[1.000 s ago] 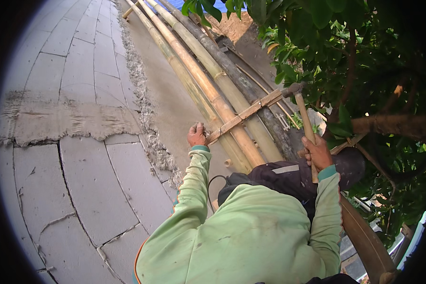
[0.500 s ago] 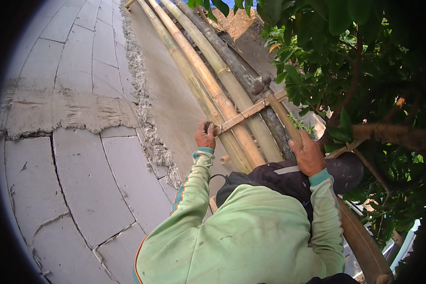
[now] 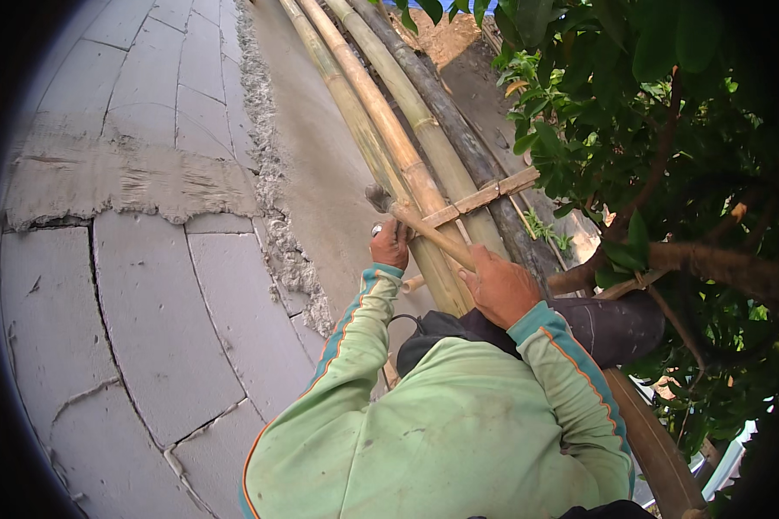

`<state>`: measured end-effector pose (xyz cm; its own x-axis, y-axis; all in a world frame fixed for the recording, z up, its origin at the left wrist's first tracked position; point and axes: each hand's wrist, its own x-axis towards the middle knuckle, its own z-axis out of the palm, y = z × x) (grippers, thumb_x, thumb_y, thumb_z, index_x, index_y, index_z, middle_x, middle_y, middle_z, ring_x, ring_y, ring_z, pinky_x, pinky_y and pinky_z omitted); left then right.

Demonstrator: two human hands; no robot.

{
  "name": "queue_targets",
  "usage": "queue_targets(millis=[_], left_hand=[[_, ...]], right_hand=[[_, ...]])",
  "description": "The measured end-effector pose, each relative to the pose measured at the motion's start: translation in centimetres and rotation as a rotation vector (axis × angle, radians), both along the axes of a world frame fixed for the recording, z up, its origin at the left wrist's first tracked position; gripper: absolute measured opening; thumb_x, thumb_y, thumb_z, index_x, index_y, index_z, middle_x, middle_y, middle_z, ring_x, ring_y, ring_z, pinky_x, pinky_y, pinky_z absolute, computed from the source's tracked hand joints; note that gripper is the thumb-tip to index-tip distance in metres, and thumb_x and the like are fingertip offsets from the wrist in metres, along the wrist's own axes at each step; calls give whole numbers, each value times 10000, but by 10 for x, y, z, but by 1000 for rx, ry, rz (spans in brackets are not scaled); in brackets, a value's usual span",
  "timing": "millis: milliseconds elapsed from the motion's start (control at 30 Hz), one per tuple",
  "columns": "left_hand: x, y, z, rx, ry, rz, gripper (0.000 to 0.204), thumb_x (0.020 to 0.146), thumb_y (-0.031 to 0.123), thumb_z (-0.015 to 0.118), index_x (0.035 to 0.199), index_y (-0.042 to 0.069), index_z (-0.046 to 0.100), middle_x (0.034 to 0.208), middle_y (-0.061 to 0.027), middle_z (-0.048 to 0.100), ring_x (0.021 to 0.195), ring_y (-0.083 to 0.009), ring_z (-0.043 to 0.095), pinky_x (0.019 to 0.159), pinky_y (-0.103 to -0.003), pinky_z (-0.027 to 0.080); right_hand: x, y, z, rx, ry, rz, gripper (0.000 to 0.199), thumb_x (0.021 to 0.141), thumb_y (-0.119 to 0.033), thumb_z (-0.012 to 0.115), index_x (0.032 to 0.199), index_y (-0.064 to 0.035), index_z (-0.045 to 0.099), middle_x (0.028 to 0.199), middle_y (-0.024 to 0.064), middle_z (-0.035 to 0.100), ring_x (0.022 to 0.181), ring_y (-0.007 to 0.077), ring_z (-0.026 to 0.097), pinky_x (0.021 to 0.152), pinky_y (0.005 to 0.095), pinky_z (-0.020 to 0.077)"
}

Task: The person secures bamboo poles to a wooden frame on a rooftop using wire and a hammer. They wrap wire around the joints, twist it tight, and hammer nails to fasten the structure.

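Observation:
My right hand (image 3: 504,290) grips the wooden handle of a hammer (image 3: 441,237). The handle slants up and left across the bamboo poles (image 3: 417,177), and the dark hammer head lies just beyond my left hand (image 3: 391,246). My left hand is closed at the near-left end of a thin wooden strip (image 3: 498,191), beside the leftmost pole. What its fingertips pinch is hidden by the hand and handle. The strip lies crosswise over several long poles, one of them dark and weathered.
A wall of pale grey blocks (image 3: 147,311) with a rough mortar edge (image 3: 277,251) runs along the left. Leafy branches (image 3: 666,156) crowd the right side. A thick bamboo pole (image 3: 658,441) slopes past my right elbow, and a dark-clothed leg rests beside the poles.
My right hand has swung the hammer leftward, from the right side of the poles to the strip's left end. My left hand stays by that end, slightly shifted.

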<state>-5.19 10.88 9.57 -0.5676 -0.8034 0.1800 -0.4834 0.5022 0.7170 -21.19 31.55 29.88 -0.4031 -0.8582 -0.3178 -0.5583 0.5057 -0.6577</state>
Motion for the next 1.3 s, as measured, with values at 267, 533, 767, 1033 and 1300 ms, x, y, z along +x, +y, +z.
queue_targets(millis=[267, 533, 767, 1033, 1300], left_hand=[[2, 0, -10, -40, 66, -70, 110, 950, 108, 654, 1054, 72, 657, 859, -177, 684, 783, -371, 690, 670, -429, 529], [-3, 4, -1, -30, -80, -6, 137, 962, 147, 645, 1074, 70, 665, 861, -183, 682, 791, -395, 673, 699, -432, 531], [21, -41, 8, 33, -217, 162, 270, 1020, 319, 550, 1045, 85, 681, 963, -176, 721, 945, -381, 681, 803, -446, 520], [35, -63, -32, 318, -499, 2, 349, 1018, 356, 493, 1042, 66, 685, 982, -180, 736, 964, -414, 678, 859, -503, 506], [51, -61, -46, 343, -432, 35, 318, 1022, 320, 480, 1035, 55, 655, 929, -194, 711, 930, -421, 667, 835, -512, 495]], right_hand=[[-3, -4, 34, -202, 20, -69, 376, 978, -329, 638, 1203, -51, 524, 930, 252, 693, 853, 481, 667, 710, 553, 525], [-8, -3, -6, 166, 1, 5, 357, 967, -329, 641, 1128, -38, 511, 946, 249, 693, 866, 492, 662, 728, 577, 519], [-22, 9, 49, -295, -7, -141, 332, 980, -287, 649, 1151, -31, 525, 942, 264, 687, 869, 483, 669, 714, 548, 523], [-10, 4, 70, -561, -69, -149, 359, 964, -226, 682, 1229, -32, 537, 945, 253, 694, 890, 458, 690, 717, 496, 552], [-11, -4, 3, -39, -9, -79, 335, 987, -317, 635, 1148, -39, 542, 967, 267, 692, 883, 469, 684, 725, 560, 526]])
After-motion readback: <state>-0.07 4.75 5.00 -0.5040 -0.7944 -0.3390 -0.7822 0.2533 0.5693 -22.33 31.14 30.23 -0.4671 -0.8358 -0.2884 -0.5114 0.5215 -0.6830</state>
